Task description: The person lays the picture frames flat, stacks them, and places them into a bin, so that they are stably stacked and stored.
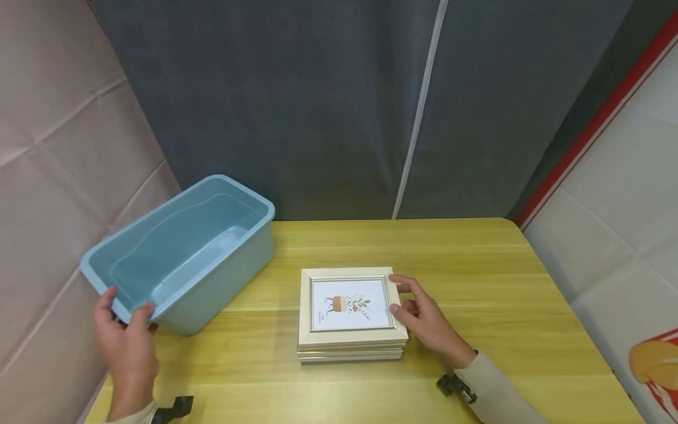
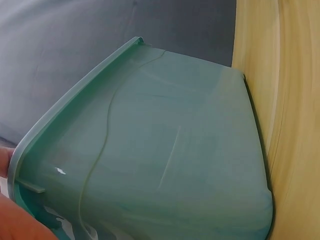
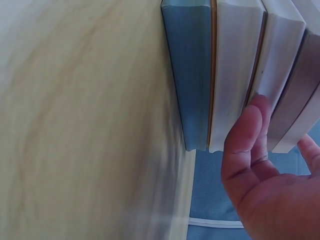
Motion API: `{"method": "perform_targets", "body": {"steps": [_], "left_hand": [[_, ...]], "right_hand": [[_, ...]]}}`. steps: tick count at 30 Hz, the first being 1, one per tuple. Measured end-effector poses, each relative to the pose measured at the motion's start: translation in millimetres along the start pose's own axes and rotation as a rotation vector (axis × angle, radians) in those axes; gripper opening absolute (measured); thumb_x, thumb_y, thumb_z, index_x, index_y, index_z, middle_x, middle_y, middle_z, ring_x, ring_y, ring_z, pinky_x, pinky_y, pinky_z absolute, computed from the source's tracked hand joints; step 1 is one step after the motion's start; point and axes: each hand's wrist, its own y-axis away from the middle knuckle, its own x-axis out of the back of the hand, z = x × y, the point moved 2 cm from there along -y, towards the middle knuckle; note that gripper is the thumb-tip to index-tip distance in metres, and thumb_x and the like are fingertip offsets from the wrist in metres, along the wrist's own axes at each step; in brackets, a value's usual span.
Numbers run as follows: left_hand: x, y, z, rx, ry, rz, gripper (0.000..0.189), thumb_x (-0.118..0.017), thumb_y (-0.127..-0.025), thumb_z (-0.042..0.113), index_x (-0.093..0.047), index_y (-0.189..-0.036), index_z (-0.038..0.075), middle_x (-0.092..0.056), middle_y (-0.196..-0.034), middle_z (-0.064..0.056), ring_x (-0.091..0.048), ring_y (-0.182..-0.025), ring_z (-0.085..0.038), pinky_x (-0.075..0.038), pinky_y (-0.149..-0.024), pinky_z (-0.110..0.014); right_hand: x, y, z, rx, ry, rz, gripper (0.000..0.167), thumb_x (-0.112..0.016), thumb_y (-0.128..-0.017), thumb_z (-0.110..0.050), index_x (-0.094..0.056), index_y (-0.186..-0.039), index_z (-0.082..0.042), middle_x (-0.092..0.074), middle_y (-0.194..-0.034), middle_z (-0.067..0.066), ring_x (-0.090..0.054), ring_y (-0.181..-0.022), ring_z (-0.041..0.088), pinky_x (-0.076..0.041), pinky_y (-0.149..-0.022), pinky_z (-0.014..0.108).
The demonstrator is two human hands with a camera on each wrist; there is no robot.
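A light blue plastic basin [image 1: 228, 282] stands at the table's left, its inside bare. My left hand [image 1: 127, 344] grips the near left corner of its rim, thumb outside and a finger over the edge. The left wrist view shows the basin's side wall [image 2: 170, 135] close up. Right of it lies a stack of several picture frames; the top picture frame [image 1: 352, 338] holds a print of a potted plant. My right hand [image 1: 429, 321] touches the stack's right side with loosely bent fingers. In the right wrist view fingertips meet the side of a white frame [image 3: 280, 50], above a blue one [image 3: 187, 75].
The wood-grain table [image 1: 450, 253] extends around the stack. A dark grey curtain [image 1: 318, 106] hangs behind it. A pinkish cloth wall [image 1: 58, 194] stands close by the basin on the left, and a pale panel with red trim [image 1: 582, 135] on the right.
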Motion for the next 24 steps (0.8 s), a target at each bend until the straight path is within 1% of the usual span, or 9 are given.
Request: {"method": "perform_targets", "body": {"steps": [5, 9, 12, 14, 18, 21, 24], "left_hand": [[-9.0, 11.6, -3.1, -0.028, -0.013, -0.044, 0.068, -0.055, -0.103, 0.005, -0.034, -0.162, 0.032, -0.027, -0.170, -0.013, -0.043, -0.135, -0.023, -0.049, -0.072, -0.010], [-16.3, 19.1, -5.0, -0.032, -0.052, -0.092, 0.068, -0.057, -0.104, 0.009, -0.032, -0.162, 0.034, -0.026, -0.169, -0.017, -0.044, -0.128, -0.020, -0.049, -0.072, -0.010], [-21.0, 23.6, -6.4, -0.041, -0.090, -0.128, 0.068, -0.058, -0.104, 0.012, -0.030, -0.163, 0.036, -0.025, -0.170, -0.018, -0.044, -0.128, -0.023, -0.049, -0.072, -0.008], [-24.5, 26.1, -7.6, -0.049, -0.109, -0.147, 0.069, -0.058, -0.104, 0.013, -0.030, -0.163, 0.035, -0.025, -0.170, -0.017, -0.043, -0.132, -0.028, -0.049, -0.073, -0.006], [-32.4, 31.2, -10.2, -0.083, -0.128, -0.198, 0.070, -0.059, -0.104, 0.012, -0.028, -0.164, 0.032, -0.020, -0.173, -0.015, -0.036, -0.144, -0.038, -0.049, -0.076, -0.002], [-39.3, 35.7, -11.8, -0.119, -0.137, -0.237, 0.071, -0.060, -0.104, 0.011, -0.027, -0.164, 0.028, -0.017, -0.174, -0.012, -0.032, -0.147, -0.042, -0.047, -0.079, 0.000], [-46.0, 40.5, -13.6, -0.156, -0.156, -0.268, 0.070, -0.060, -0.103, 0.011, -0.027, -0.164, 0.024, -0.017, -0.174, -0.010, -0.031, -0.147, -0.042, -0.046, -0.082, 0.001]], "right_hand": [[0, 0.5, 1, 0.012, 0.020, 0.005, 0.057, -0.067, -0.105, -0.020, -0.045, -0.157, -0.027, -0.057, -0.132, 0.020, -0.065, -0.078, 0.015, -0.054, -0.070, 0.026], [0, 1.1, 2, 0.009, 0.034, 0.010, 0.056, -0.067, -0.105, -0.022, -0.045, -0.156, -0.029, -0.057, -0.132, 0.019, -0.066, -0.084, 0.019, -0.055, -0.074, 0.027], [0, 1.2, 1, 0.006, 0.040, 0.009, 0.055, -0.066, -0.105, -0.024, -0.044, -0.156, -0.030, -0.057, -0.133, 0.019, -0.066, -0.091, 0.024, -0.056, -0.078, 0.029], [0, 1.0, 1, 0.003, 0.044, 0.007, 0.055, -0.066, -0.106, -0.024, -0.044, -0.157, -0.029, -0.058, -0.133, 0.018, -0.066, -0.094, 0.025, -0.057, -0.080, 0.029], [-1, 0.4, -1, -0.004, 0.050, 0.000, 0.056, -0.065, -0.106, -0.025, -0.043, -0.157, -0.029, -0.059, -0.134, 0.018, -0.067, -0.098, 0.026, -0.058, -0.083, 0.030], [-2, -0.1, -1, -0.007, 0.055, 0.003, 0.056, -0.065, -0.106, -0.026, -0.043, -0.158, -0.030, -0.059, -0.134, 0.018, -0.067, -0.098, 0.026, -0.058, -0.083, 0.030], [-3, -0.6, -1, -0.005, 0.055, 0.004, 0.056, -0.064, -0.106, -0.025, -0.042, -0.158, -0.029, -0.059, -0.134, 0.018, -0.067, -0.099, 0.026, -0.057, -0.083, 0.030]]}}
